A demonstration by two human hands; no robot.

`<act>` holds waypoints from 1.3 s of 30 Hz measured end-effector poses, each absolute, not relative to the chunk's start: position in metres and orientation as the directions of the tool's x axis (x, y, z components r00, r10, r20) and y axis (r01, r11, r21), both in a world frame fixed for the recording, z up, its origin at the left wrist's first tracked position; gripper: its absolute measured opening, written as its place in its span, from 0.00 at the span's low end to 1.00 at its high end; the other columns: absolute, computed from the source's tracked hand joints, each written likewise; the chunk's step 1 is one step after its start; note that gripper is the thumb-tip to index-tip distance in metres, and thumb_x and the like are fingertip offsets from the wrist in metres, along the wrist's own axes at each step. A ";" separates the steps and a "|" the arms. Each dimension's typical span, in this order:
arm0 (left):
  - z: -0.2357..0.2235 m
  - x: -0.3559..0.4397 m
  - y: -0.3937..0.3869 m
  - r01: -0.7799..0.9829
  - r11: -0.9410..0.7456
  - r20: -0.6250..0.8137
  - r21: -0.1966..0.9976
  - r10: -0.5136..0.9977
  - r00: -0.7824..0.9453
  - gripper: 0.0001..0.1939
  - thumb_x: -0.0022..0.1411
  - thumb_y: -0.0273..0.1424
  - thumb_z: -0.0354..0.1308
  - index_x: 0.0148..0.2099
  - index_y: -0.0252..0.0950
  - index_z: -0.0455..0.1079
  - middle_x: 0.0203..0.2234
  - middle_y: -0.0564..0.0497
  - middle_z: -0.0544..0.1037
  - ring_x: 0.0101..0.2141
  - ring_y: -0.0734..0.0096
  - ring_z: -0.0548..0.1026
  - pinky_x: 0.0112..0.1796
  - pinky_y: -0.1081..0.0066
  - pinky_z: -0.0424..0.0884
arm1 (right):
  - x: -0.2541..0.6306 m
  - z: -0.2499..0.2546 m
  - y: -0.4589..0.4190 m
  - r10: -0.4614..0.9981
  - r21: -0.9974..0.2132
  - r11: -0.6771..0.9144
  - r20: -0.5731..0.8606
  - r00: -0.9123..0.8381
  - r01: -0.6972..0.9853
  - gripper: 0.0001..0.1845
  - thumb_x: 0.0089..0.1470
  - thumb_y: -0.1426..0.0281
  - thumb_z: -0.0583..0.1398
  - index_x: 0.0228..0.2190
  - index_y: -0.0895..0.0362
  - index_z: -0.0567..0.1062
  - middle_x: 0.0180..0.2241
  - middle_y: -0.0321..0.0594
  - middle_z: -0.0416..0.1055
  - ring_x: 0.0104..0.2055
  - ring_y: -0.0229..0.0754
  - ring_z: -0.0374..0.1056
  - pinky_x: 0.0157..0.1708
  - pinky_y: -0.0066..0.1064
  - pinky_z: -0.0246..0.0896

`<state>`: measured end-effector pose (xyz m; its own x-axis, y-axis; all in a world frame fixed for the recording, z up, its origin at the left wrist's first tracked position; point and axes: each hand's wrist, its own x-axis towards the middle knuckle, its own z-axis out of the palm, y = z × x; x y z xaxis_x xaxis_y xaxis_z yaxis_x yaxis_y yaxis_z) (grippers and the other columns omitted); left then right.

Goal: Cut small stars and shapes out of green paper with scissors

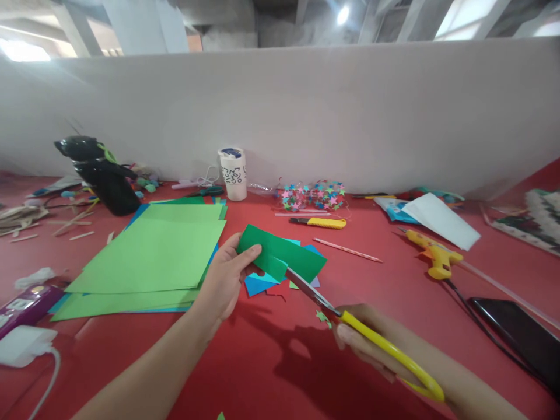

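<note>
My left hand (231, 271) pinches the left end of a dark green piece of paper (275, 248), thumb on top. In my right hand (367, 332) is a pair of scissors (385, 350) with yellow handles, the fingers wrapped about the grips. The blades reach into the paper's lower edge, where a slit runs leftward from their tips. Below the paper, several blue and purple paper pieces (258, 284) lie on the red table (245, 373). A few light green scraps (322, 318) rest near the scissors' pivot.
Light green sheets (153, 251) are stacked at left, near a black bottle (105, 181). Behind stand a white cup (234, 175) and star garlands (312, 195). A yellow cutter (324, 223), a pencil (350, 251), a glue gun (437, 254) and a black phone (516, 332) lie to the right.
</note>
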<state>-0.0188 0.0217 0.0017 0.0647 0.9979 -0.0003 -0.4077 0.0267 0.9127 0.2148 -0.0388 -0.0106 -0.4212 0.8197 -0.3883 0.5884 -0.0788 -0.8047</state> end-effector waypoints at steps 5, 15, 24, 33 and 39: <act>0.004 -0.017 0.020 -0.431 0.059 -0.050 0.900 0.998 0.033 0.13 0.48 0.31 0.66 0.37 0.34 0.70 0.25 0.54 0.77 0.22 0.77 0.72 0.23 0.77 0.70 | 0.212 -0.017 -0.039 0.824 -0.845 -0.059 -0.341 -0.451 0.531 0.35 0.44 0.34 0.45 0.22 0.54 0.59 0.14 0.24 0.50 0.12 0.29 0.50 0.13 0.23 0.48; -0.006 -0.011 0.014 -0.403 0.137 -0.074 0.905 0.983 0.169 0.07 0.52 0.31 0.63 0.34 0.34 0.73 0.27 0.51 0.79 0.27 0.75 0.75 0.31 0.74 0.73 | 0.203 -0.013 -0.047 0.886 -0.856 -0.029 -0.261 -0.383 0.516 0.34 0.48 0.36 0.45 0.25 0.56 0.62 0.18 0.26 0.51 0.16 0.31 0.50 0.15 0.24 0.47; -0.006 -0.003 0.004 -0.420 0.166 -0.070 0.892 0.969 0.235 0.04 0.52 0.28 0.63 0.33 0.35 0.73 0.25 0.54 0.75 0.24 0.77 0.71 0.28 0.75 0.68 | 0.205 -0.011 -0.047 0.871 -0.867 -0.064 -0.291 -0.396 0.495 0.35 0.44 0.33 0.45 0.24 0.54 0.60 0.17 0.26 0.50 0.16 0.32 0.50 0.15 0.25 0.46; -0.002 -0.010 0.009 -0.217 0.143 -0.084 0.966 0.962 0.261 0.05 0.49 0.30 0.64 0.31 0.35 0.73 0.19 0.54 0.74 0.21 0.76 0.68 0.28 0.74 0.64 | 0.205 -0.005 -0.047 0.860 -0.825 -0.025 -0.305 -0.408 0.565 0.33 0.47 0.35 0.45 0.24 0.53 0.59 0.19 0.28 0.53 0.18 0.34 0.52 0.16 0.26 0.52; -0.007 -0.009 0.008 -0.290 0.159 -0.065 0.944 0.949 0.308 0.05 0.52 0.30 0.63 0.33 0.35 0.74 0.24 0.53 0.74 0.24 0.78 0.68 0.30 0.75 0.64 | 0.191 -0.005 -0.055 0.892 -0.843 -0.153 -0.342 -0.295 0.515 0.35 0.42 0.32 0.44 0.22 0.53 0.57 0.19 0.28 0.50 0.15 0.32 0.49 0.13 0.26 0.47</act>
<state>-0.0095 0.0083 -0.0073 0.3085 0.9490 -0.0646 -0.2904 0.1586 0.9437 0.1914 -0.0547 -0.0052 -0.2950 0.8920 -0.3424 0.5151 -0.1533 -0.8433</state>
